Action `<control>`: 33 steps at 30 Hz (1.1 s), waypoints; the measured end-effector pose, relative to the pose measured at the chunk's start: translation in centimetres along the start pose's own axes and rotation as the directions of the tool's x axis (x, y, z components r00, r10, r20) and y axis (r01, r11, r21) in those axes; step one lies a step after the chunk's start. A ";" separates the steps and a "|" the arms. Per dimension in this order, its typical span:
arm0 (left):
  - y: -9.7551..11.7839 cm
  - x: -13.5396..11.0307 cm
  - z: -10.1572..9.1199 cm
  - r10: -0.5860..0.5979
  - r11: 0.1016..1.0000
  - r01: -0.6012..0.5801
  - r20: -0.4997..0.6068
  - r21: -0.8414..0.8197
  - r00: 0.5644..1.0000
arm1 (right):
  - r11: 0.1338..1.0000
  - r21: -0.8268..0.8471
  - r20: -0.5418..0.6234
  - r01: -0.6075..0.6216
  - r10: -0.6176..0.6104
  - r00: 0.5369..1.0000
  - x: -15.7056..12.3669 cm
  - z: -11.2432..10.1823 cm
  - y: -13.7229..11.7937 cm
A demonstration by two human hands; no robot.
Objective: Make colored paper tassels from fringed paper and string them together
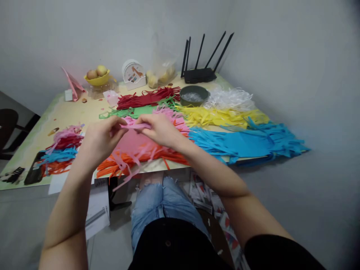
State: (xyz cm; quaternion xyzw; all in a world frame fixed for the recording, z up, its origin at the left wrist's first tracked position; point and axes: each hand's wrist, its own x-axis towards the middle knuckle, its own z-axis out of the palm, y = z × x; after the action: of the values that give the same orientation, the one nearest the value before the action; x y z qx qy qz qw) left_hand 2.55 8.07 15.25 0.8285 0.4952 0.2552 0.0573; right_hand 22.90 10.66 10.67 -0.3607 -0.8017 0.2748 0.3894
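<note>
My left hand [102, 137] and my right hand [160, 129] are raised just above the table's near edge, pinching between them a rolled pink fringed paper strip [135, 126]. Its cut pink fringes [128, 163] hang down toward the table. Both hands are closed on it, fingertips facing each other. Under them lie a flat pink fringed sheet [132, 144] and orange fringed paper [168, 155].
Red [146, 98], green [135, 111], yellow [219, 117] and blue [247, 144] fringed sheets cover the beige table [73, 112]. Finished tassels [60, 150] lie at the left. A dark bowl [194, 95], router [201, 74], small clock [132, 74] and fruit bowl [97, 77] stand at the back. Papers litter the floor.
</note>
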 end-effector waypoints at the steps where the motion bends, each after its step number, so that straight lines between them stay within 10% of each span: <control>1: 0.0 -0.2 -0.2 0.003 0.998 0.000 0.036 -0.065 0.999 | 0.999 0.046 0.036 -0.009 0.008 0.999 -0.1 -0.8 0.0; 5: -0.2 -0.4 -0.1 -0.003 0.954 0.044 0.137 -0.297 0.991 | 0.996 0.085 0.062 0.015 -0.020 0.998 -0.8 -3.6 -0.7; 18: -1.7 -2.2 1.8 -0.117 0.681 0.065 -0.021 -0.730 0.993 | 0.926 0.323 0.062 0.195 -0.227 0.972 -2.3 -5.9 0.9; 25: -1.4 -2.5 0.3 0.046 0.826 -0.061 -0.040 -0.560 0.998 | 0.960 0.199 0.211 0.196 -0.237 0.948 -2.5 -7.9 0.5; 30: -0.7 -2.4 -0.4 0.145 0.863 -0.089 0.075 -0.497 0.986 | 0.975 0.154 0.490 0.161 -0.217 0.844 -1.8 -10.0 -0.1; 33: 0.0 -2.2 0.2 0.131 0.915 -0.089 0.082 -0.394 0.988 | 0.996 0.071 0.462 0.063 -0.089 0.883 -1.2 -9.4 -0.7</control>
State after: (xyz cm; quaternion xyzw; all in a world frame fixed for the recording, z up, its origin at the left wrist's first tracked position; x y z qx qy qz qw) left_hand 1.81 6.29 14.24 0.8394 0.3836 0.3069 0.2325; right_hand 30.86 10.83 15.80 -0.2423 -0.8774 0.3591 0.2064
